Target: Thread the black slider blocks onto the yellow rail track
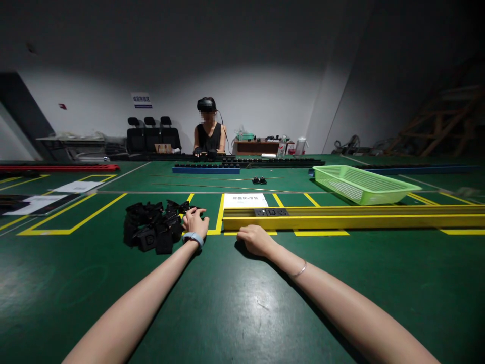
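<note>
My left hand (196,222), wearing a light blue wristband, reaches over the right edge of a heap of black socket modules (146,237). Its fingers are bent and apart, touching or just above the outermost modules; which one, I cannot tell. In front of the left end of a long yellow rail (359,221) rests my right hand (255,239), fingers curled closed. Whatever they may hold is hidden. Inside the rail's channel, near that left end, sit black socket modules (271,212) with their faces upward.
A light green plastic basket (364,194) stands behind the rail. A printed sheet (244,200) lies behind the rail's left end. Farther back are two small black parts (259,180), thin rods and a blue rail (206,170). Across the table sits a person (209,134) wearing a headset.
</note>
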Tool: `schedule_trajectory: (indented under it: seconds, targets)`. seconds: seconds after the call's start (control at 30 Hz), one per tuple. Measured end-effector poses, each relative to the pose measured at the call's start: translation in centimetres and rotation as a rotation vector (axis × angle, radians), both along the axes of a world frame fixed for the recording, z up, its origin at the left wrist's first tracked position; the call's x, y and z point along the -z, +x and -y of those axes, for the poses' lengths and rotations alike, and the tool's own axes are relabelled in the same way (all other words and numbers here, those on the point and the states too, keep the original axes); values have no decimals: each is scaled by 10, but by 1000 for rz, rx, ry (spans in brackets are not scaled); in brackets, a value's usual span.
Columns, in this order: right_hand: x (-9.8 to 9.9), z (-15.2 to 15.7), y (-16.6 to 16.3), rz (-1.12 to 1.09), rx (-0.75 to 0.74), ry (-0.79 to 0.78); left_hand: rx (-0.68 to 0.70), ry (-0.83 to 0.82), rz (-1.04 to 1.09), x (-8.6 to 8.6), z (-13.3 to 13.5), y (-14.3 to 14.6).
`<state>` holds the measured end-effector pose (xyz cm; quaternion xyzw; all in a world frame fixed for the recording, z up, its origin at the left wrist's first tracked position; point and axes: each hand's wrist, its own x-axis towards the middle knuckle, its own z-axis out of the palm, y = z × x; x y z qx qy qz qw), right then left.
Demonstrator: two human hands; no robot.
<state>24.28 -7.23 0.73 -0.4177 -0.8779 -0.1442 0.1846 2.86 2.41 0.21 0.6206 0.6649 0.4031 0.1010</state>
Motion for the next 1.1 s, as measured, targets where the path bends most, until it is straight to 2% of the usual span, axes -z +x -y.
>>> schedule_trajectory:
  seconds: [0.13, 0.3, 0.53, 0.67, 0.8, 0.93, 1.1]
  targets:
    - [-1, 0, 0, -11, -4, -3, 11, 32, -3, 0, 0, 0]
    - [-1, 0, -1, -1, -2, 6, 105, 62, -7, -1, -2, -1]
    - [0, 0, -1, -21, 3, -11, 74, 72, -15, 2, -4, 1]
    - [0, 0, -1, -97, 22, -58, 192, 44, -42, 7, -10, 0]
    - [0, 0, 0, -240, 64, -191, 285, 49, -38, 8, -13, -3]
    - [0, -1, 1, -310, 77, -257, 319, 87, 117, 4, -9, -1]
    - [0, -1, 1, -329, 69, -258, 534, 106, 459, -1, -1, 7]
